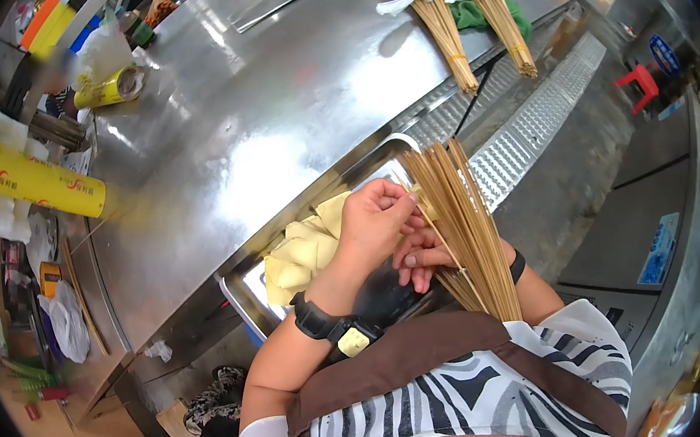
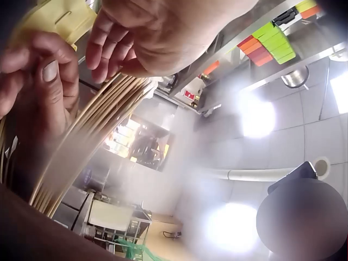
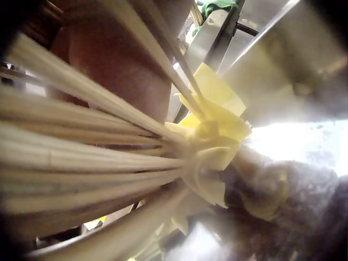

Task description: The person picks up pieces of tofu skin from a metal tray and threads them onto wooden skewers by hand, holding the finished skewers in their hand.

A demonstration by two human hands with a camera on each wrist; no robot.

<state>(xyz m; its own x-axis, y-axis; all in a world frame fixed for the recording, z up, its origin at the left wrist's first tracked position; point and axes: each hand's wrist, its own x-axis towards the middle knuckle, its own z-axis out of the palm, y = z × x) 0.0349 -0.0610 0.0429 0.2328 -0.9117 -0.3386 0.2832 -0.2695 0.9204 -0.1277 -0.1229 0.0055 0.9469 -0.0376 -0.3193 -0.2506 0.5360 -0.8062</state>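
Note:
A thick bundle of bamboo skewers [image 1: 467, 236] slants across my right forearm, its upper ends fanned out past my hands. My right hand [image 1: 423, 260] is half under it, thumb and curled fingers at the skewers' side. Above that, my left hand [image 1: 380, 215] has thumb and fingertips pinched at a single paler skewer [image 1: 454, 259] along the bundle's edge. Right by those fingertips shows a small yellow piece. In the right wrist view, folded yellow sheets [image 3: 217, 122], like tofu skin, sit against the skewers. More folded sheets [image 1: 302, 253] are heaped in the metal tray [image 1: 234, 295] left of my hands.
Beyond the tray stretches a steel table [image 1: 189, 227]. Two skewer bundles wrapped in white plastic [image 1: 442, 38] lie at its far right, by a green cloth [image 1: 469, 14]. Rolls of cling film [image 1: 43, 182] stand at the left. A perforated metal strip [image 1: 540, 122] runs along the right.

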